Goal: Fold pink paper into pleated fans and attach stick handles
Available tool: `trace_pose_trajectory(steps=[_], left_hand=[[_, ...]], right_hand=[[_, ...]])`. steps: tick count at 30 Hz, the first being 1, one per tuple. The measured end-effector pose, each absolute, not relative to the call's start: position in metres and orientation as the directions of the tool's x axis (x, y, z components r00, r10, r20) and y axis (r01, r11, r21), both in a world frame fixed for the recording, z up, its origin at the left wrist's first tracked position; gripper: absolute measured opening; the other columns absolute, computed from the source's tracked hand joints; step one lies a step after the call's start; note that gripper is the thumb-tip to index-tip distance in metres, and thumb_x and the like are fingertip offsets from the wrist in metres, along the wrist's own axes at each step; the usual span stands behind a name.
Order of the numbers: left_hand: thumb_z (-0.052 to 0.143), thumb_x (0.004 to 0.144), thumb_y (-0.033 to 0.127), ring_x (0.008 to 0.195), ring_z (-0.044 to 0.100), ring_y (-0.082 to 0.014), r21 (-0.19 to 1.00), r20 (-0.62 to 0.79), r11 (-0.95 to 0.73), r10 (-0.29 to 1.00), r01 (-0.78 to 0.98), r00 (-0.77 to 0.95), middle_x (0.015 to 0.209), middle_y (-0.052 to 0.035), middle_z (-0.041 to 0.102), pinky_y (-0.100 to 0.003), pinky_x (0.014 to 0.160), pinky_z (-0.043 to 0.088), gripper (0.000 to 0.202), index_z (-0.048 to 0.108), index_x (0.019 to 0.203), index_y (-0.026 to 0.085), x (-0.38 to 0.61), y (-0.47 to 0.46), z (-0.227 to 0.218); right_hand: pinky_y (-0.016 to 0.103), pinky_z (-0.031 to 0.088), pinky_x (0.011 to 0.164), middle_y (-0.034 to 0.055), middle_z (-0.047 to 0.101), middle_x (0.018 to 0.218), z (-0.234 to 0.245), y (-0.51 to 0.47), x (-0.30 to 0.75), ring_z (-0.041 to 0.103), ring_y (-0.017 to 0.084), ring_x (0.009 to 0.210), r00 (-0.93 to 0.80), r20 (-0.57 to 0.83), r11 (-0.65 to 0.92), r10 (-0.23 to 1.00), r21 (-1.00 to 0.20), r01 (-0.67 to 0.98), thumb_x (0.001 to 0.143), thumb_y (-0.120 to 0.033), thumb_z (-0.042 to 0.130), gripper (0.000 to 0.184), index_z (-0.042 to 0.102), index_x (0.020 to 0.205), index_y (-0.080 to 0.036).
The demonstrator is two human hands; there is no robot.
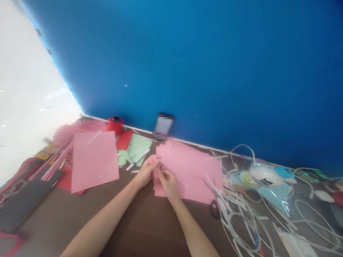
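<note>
My left hand (148, 170) and my right hand (168, 182) meet over the brown table (128, 217), fingers pinched together on a small folded piece of pink paper (156, 175). Right behind them lies a stack of pink paper sheets (190, 167). How the small piece is folded is hidden by my fingers.
A large pink sheet (93, 160) lies to the left, with pink strips (57, 160), green paper (138, 144), a white pen (138, 159) and a red tape roll (115, 124). Scissors (214, 203), white paper strips (241, 217) and a glue gun (265, 175) crowd the right. A dark tablet (24, 203) lies far left.
</note>
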State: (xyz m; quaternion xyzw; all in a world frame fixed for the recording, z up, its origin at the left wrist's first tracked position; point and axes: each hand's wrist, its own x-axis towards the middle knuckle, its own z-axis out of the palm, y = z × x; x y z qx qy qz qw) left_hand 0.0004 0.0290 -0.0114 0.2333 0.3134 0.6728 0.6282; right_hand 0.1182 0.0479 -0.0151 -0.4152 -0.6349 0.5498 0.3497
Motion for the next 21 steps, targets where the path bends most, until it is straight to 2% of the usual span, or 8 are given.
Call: trace_pose_trajectory(steps=[2,5,9,12,14,17,19,21], left_hand=[[0.059,0.077,0.035,0.078,0.057,-0.0155,0.661,-0.079,-0.072,0.983,-0.747,-0.164,0.068,0.001,0.052,-0.03,0.077,0.042,0.024,0.055,0.092,0.017,-0.003,0.032,-0.01],[0.059,0.077,0.037,0.095,0.055,-0.0178,0.621,-0.085,-0.093,0.979,-0.779,-0.185,0.082,-0.0019,0.058,-0.033,0.089,0.038,0.022,0.056,0.088,0.018,-0.009,0.034,-0.005],[0.059,0.077,0.04,0.103,0.052,-0.0177,0.589,-0.077,-0.084,0.984,-0.804,-0.16,0.104,-0.0018,0.059,-0.036,0.094,0.036,0.02,0.055,0.086,0.022,-0.014,0.033,-0.002],[0.055,0.079,0.044,0.103,0.052,-0.0174,0.637,-0.033,-0.075,0.992,-0.767,-0.124,0.111,-0.0016,0.057,-0.036,0.094,0.037,0.022,0.056,0.09,0.025,-0.016,0.031,-0.004],[0.052,0.08,0.047,0.104,0.052,-0.0189,0.746,-0.02,-0.051,0.995,-0.664,-0.099,0.115,-0.0038,0.056,-0.036,0.091,0.04,0.028,0.057,0.096,0.025,-0.02,0.03,-0.005],[0.061,0.074,0.042,0.105,0.053,-0.0219,0.942,0.003,-0.056,0.987,-0.332,-0.161,0.115,-0.0073,0.059,-0.035,0.089,0.042,0.036,0.06,0.104,0.021,-0.031,0.028,-0.006],[0.069,0.067,0.034,0.101,0.056,-0.0222,0.988,0.046,-0.076,0.976,-0.137,-0.212,0.108,-0.0076,0.063,-0.033,0.089,0.043,0.037,0.063,0.101,0.019,-0.038,0.028,-0.006],[0.072,0.063,0.03,0.093,0.061,-0.0218,0.995,0.081,-0.093,0.971,-0.045,-0.223,0.099,-0.0077,0.067,-0.033,0.085,0.046,0.033,0.067,0.093,0.017,-0.043,0.028,-0.007]], right_hand=[[0.031,0.045,0.074,0.0053,0.059,0.081,-0.013,0.048,0.119,0.056,0.019,0.082,-0.364,0.105,0.161,0.925,-0.979,0.126,0.074,-0.039,0.059,0.024,0.056,0.064,-0.018],[0.035,0.043,0.087,0.0075,0.055,0.1,-0.013,0.05,0.12,0.053,0.022,0.1,-0.412,0.201,0.27,0.889,-0.956,0.115,0.071,-0.035,0.064,0.023,0.054,0.06,-0.018],[0.037,0.045,0.088,0.0102,0.052,0.112,-0.022,0.051,0.117,0.051,0.024,0.108,-0.418,0.202,0.238,0.886,-0.971,0.036,0.069,-0.033,0.066,0.02,0.054,0.075,-0.019],[0.036,0.047,0.087,0.0118,0.051,0.116,-0.027,0.051,0.117,0.052,0.023,0.108,-0.42,0.178,0.192,0.89,-0.981,-0.009,0.073,-0.031,0.064,0.018,0.052,0.078,-0.019],[0.036,0.047,0.086,0.0114,0.052,0.113,-0.027,0.052,0.12,0.054,0.022,0.106,-0.396,0.206,0.232,0.895,-0.973,0.018,0.075,-0.03,0.061,0.015,0.052,0.074,-0.018],[0.04,0.046,0.088,0.0101,0.054,0.108,-0.025,0.056,0.127,0.052,0.022,0.106,-0.281,0.36,0.409,0.89,-0.902,0.14,0.077,-0.025,0.059,0.008,0.054,0.075,-0.019],[0.044,0.042,0.091,0.0087,0.055,0.101,-0.024,0.059,0.132,0.049,0.022,0.108,-0.229,0.493,0.539,0.84,-0.81,0.233,0.079,-0.02,0.056,0.001,0.055,0.079,-0.02],[0.046,0.041,0.093,0.0077,0.057,0.097,-0.023,0.062,0.135,0.048,0.022,0.109,-0.236,0.586,0.632,0.775,-0.721,0.285,0.081,-0.015,0.052,0.008,0.056,0.083,-0.021]])
